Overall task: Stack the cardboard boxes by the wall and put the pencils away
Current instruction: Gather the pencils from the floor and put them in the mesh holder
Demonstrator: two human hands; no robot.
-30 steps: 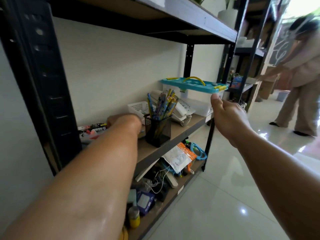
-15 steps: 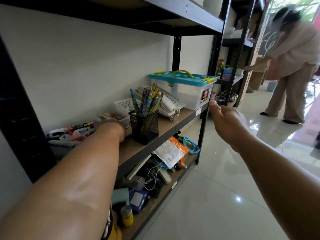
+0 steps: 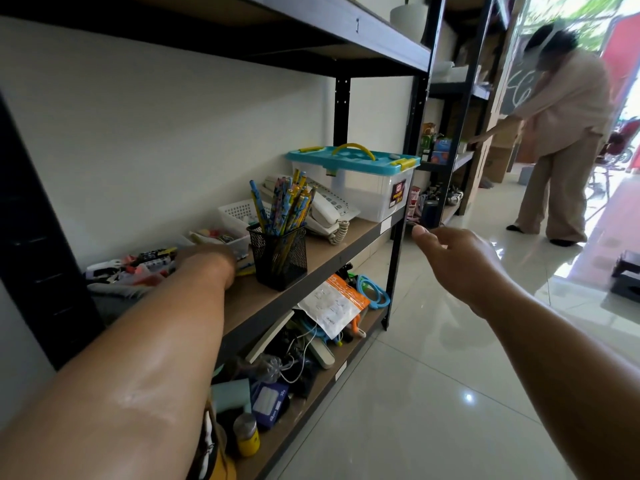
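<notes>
Several patterned pencils [image 3: 285, 202] stand in a black mesh cup [image 3: 278, 256] on the middle shelf board [image 3: 332, 252]. My left hand [image 3: 216, 263] reaches onto that board just left of the cup. Its fingers are hidden behind my wrist, beside a few yellow and blue pencils [image 3: 246, 270] lying flat. My right hand [image 3: 457, 263] hovers in the air to the right of the shelf post, thumb out, fingers loosely curled, holding nothing. Brown cardboard boxes [image 3: 497, 164] stand on the floor far back by the second rack.
A clear box with a turquoise lid [image 3: 356, 178], a white telephone [image 3: 327, 211] and a white basket [image 3: 239, 214] share the board. Markers and clutter [image 3: 135, 268] lie at its left end. The lower shelf holds cables and packets. Another person [image 3: 561, 140] stands at the far rack.
My right hand has dropped from the turquoise lid's edge to below the shelf board level. My left hand stays beside the mesh cup. The view has shifted right and down.
</notes>
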